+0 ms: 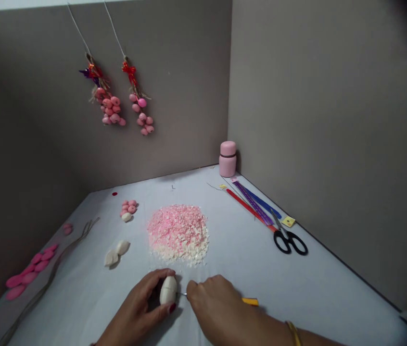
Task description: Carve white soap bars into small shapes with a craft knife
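My left hand (142,307) is closed around a white egg-shaped piece (168,290), holding it against the table near the front edge. My right hand (218,307) grips a thin tool with a yellow handle (250,301); its metal tip touches the right side of the white piece. Just beyond both hands lies a heap of pink and white flakes (179,233).
Two white shells (117,253) lie left of the heap, with small pink beads (128,208) further back. Pink petals (30,271) and wires (59,262) are at the left. Black scissors (289,239), ribbons (254,204) and a pink jar (227,159) line the right wall. Two bead garlands (109,105) hang behind.
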Motion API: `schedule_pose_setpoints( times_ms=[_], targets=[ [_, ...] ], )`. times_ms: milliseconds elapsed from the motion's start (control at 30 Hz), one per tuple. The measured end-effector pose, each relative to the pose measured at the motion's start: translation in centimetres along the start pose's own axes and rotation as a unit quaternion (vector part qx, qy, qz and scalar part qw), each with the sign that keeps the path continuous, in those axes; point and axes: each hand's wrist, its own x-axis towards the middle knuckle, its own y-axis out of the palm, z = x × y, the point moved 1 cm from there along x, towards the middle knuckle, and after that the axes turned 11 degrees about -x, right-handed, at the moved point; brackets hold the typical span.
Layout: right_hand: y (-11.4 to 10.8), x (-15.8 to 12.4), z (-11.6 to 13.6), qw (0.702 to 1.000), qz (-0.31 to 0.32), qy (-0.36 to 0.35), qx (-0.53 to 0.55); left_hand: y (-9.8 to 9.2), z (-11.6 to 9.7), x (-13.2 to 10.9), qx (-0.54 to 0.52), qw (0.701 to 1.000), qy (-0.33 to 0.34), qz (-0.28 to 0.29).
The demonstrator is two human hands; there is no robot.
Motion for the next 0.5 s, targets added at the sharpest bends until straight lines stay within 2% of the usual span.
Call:
schedule_pose_setpoints(
  times_ms=[333,500],
  targets=[
    [-0.86,-0.28,-0.04,1.000,0.021,0.002,-0.004,0.09,0.20,0.07,-0.003,1.000,0.007,-0.014],
    [-0.24,-0.69,-0.69,0.999,0.024,0.021,0.000,0.08,0.48,-0.10,-0.005,1.000,0.010,-0.027]
  ],
)
